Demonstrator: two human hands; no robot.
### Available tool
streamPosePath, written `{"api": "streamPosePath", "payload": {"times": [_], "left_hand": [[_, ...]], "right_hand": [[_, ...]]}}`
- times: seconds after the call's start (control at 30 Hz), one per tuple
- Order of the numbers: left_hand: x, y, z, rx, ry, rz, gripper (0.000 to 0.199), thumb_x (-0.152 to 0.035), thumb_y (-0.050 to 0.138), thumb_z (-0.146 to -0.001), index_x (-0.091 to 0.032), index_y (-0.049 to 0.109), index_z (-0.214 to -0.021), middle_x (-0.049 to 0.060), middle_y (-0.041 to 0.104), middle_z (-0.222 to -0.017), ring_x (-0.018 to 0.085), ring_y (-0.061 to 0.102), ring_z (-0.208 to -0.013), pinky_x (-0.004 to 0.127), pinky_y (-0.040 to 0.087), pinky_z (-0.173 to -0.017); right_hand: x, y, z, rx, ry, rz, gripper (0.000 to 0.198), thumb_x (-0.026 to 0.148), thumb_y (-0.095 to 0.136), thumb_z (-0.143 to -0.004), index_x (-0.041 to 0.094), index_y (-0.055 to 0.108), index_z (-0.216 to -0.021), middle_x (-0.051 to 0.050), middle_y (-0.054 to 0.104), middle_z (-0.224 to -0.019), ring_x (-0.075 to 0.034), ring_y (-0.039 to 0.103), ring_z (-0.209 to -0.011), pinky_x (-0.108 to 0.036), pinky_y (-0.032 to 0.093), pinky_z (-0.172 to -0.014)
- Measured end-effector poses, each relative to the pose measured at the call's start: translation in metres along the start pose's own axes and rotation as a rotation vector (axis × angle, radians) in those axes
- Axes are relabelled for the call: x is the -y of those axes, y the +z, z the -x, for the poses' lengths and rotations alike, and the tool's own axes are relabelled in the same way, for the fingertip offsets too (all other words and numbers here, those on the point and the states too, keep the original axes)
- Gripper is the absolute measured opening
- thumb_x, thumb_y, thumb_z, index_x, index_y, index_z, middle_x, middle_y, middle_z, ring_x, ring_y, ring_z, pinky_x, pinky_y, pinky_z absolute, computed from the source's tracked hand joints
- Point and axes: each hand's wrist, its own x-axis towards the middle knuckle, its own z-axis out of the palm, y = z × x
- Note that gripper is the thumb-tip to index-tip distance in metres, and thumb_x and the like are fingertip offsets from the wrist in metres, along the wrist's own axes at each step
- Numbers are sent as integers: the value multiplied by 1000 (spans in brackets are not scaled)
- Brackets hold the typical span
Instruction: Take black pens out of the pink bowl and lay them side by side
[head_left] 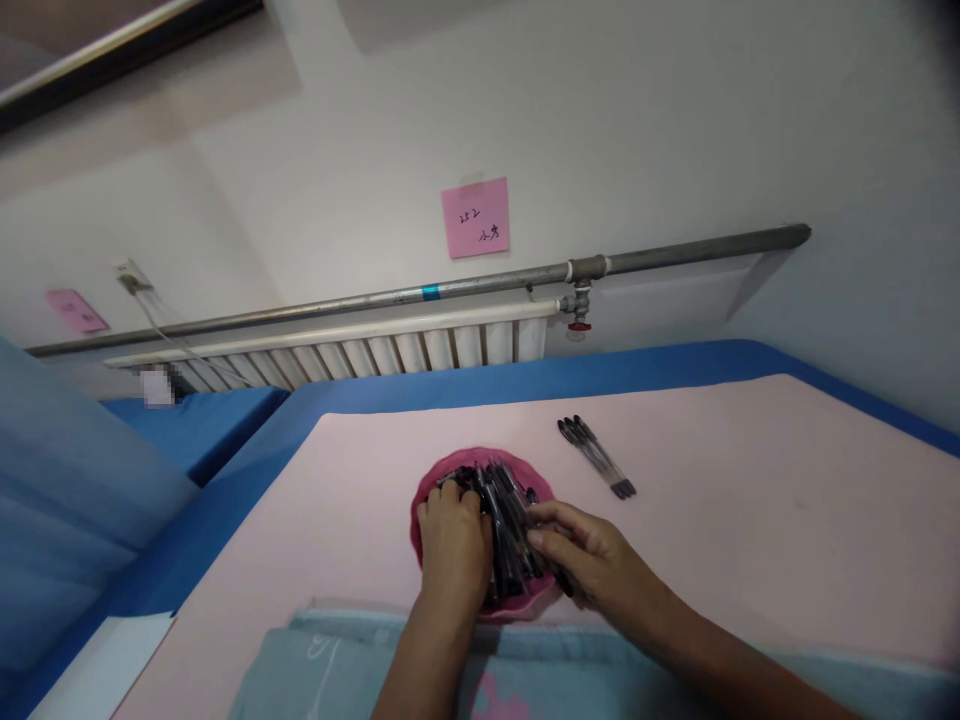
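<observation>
A round pink basket (442,463) with a wavy rim holds many black-and-clear pens (510,535), lying mostly lengthwise. My left hand (454,545) reaches into its left side, fingers curled down among the pens. Its fingertips are hidden, so what they grip cannot be seen. At the basket's right edge, my right hand (589,555) is closed with thumb and fingers pinched around a dark pen (562,580), whose lower end shows below the hand. Three similar pens (596,457) lie side by side on the pink table surface, beyond my right hand.
The pink sheet (750,520) covers a blue table (645,357). Light-blue patterned cloth (337,665) lies along the near edge. White paper (97,665) is at the lower left, below a blue curtain (67,500). A radiator (405,352) and pipe (337,308) run along the wall.
</observation>
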Motion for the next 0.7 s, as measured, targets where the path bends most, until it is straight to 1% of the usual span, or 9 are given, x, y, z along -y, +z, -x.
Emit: {"api": "streamPosePath", "payload": {"times": [0.1, 0.3, 0.4, 0.53, 0.7], "left_hand": [[-4, 1, -1, 4, -57, -9, 23, -22, 49, -79, -17, 67, -93, 12, 60, -105, 28, 50, -99, 40, 34, -81], [-7, 2, -2, 2, -95, 30, 24, -22, 51, -77, -16, 64, -95, 13, 59, -107, 28, 49, -101, 41, 33, -82], [-8, 3, -1, -11, -80, 25, 24, -18, 49, -77, -16, 64, -95, 12, 60, -106, 28, 49, -101, 41, 32, -82], [-11, 4, 2, -44, -39, -24, 27, -12, 40, -81, -15, 64, -93, 13, 62, -105, 28, 50, -99, 41, 31, -81], [-10, 2, 2, -30, 12, -33, 29, -12, 34, -84, -15, 63, -88, 13, 66, -93, 28, 54, -93, 41, 30, -80]], "right_hand": [[1, 1, 1, 4, 3, 1, 28, 36, 56, -76, 17, 59, -96, 7, 48, -53, -6, 35, -38, -21, 27, -39], [2, 0, 0, 18, 0, 16, 28, 35, 55, -75, 16, 59, -96, 6, 50, -54, -6, 36, -38, -21, 27, -39], [2, 0, 0, 19, -8, 23, 26, 34, 54, -77, 16, 58, -95, 6, 50, -54, -5, 36, -38, -21, 27, -39], [2, 1, 1, 16, -9, 27, 27, 34, 54, -77, 16, 58, -96, 6, 51, -56, -6, 36, -38, -21, 28, -38], [2, 2, 2, 11, -19, 30, 28, 35, 54, -77, 16, 59, -97, 5, 51, -56, -7, 38, -40, -21, 29, -39]]}}
